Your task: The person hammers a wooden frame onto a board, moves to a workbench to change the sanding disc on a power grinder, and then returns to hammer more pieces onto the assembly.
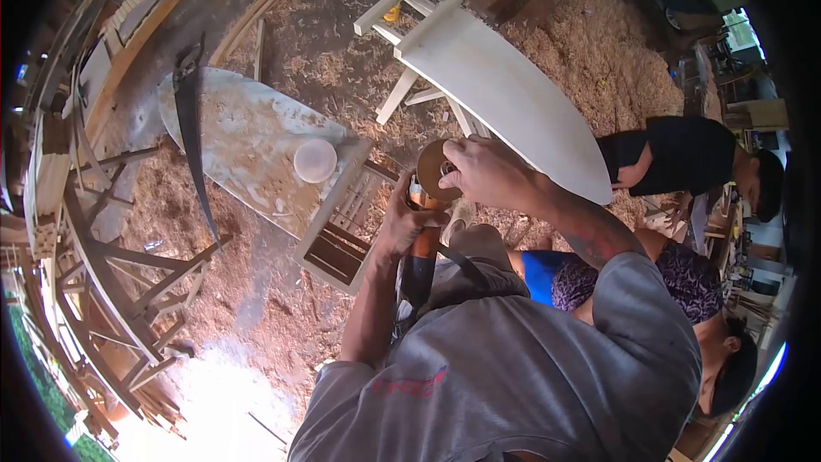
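My left hand (404, 221) is wrapped round an angle grinder (425, 248) with an orange and dark body, held in front of my waist. A round brown disc (429, 173) sits at the grinder's head, facing up. My right hand (489, 173) is closed at the disc's right edge and centre, fingers bent over it. Whether the fingers grip the disc itself or a small part at its middle cannot be made out. Just beyond my hands stands a long pale curved wooden panel (505, 77) with a slatted frame and legs.
Left of me lies a dusty tapered board (248, 137) with a round whitish tub (315, 160) and a handsaw-like dark blade (195, 133) on it. A slotted wooden frame (340, 248) adjoins it. Two people (684, 154) are at the right. Shavings cover the floor (590, 43); timber (120, 282) is stacked left.
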`<state>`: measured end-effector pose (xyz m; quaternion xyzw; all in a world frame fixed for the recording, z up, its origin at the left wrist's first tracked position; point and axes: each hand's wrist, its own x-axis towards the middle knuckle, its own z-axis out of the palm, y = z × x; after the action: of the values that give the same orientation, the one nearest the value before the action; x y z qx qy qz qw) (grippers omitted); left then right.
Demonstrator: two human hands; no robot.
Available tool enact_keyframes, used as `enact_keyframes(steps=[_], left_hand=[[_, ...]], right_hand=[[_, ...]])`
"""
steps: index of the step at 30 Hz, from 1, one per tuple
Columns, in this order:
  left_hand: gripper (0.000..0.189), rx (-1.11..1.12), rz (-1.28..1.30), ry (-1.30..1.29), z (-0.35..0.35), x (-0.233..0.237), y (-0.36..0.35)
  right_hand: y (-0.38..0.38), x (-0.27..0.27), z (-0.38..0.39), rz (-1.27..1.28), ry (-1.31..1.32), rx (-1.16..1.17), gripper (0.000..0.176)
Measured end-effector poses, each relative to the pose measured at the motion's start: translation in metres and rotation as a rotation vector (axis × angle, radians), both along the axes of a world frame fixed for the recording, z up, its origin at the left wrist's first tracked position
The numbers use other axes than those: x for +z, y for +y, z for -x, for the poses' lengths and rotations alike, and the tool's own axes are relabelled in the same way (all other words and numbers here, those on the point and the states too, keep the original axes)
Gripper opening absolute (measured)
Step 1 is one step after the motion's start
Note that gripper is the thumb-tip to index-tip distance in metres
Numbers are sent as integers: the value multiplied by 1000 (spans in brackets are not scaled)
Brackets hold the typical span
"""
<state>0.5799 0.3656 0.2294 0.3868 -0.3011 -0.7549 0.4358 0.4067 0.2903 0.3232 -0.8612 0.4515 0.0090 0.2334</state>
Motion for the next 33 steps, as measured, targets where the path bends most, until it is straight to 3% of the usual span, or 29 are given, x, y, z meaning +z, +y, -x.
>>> enact_keyframes(steps=[2, 5, 12, 14, 17, 21, 24, 26, 27, 29, 30, 33], left_hand=[[73, 4, 12, -14, -3, -2, -2], [68, 7, 22, -6, -7, 10, -6], [66, 8, -50, -15, -9, 22, -17], [66, 36, -28, -4, -6, 20, -23], [66, 67, -63, 7, 1, 26, -32], [67, 91, -73, 3, 12, 12, -46], [67, 121, -16, -16, 18, 4, -64], [68, 153, -19, -8, 24, 2, -73], [68, 159, -22, -5, 28, 4, -79], [68, 136, -41, -61, 35, 10, -87], [73, 136, -59, -10, 38, 8, -92], [72, 159, -105, 59, 53, 10, -103]], right_hand=[[-4, -16, 2, 156, 37, 131, 41], [-9, -6, -3, 191, 123, 167, 50], [-26, -2, -9, 49, 160, 153, 61], [-32, -17, -3, 155, 37, 142, 66], [-43, -7, -6, 128, 152, 129, 73], [-64, -17, 4, 207, 80, 97, 80], [-92, -9, 12, 89, 229, 158, 65], [-98, -1, 22, 227, -21, 180, 48], [-106, 1, 27, 224, -19, 186, 48], [-119, 1, 37, 231, -39, 507, 41], [-126, -5, 41, 207, -22, 566, 31], [-144, -16, 49, 296, -32, 676, 24]])
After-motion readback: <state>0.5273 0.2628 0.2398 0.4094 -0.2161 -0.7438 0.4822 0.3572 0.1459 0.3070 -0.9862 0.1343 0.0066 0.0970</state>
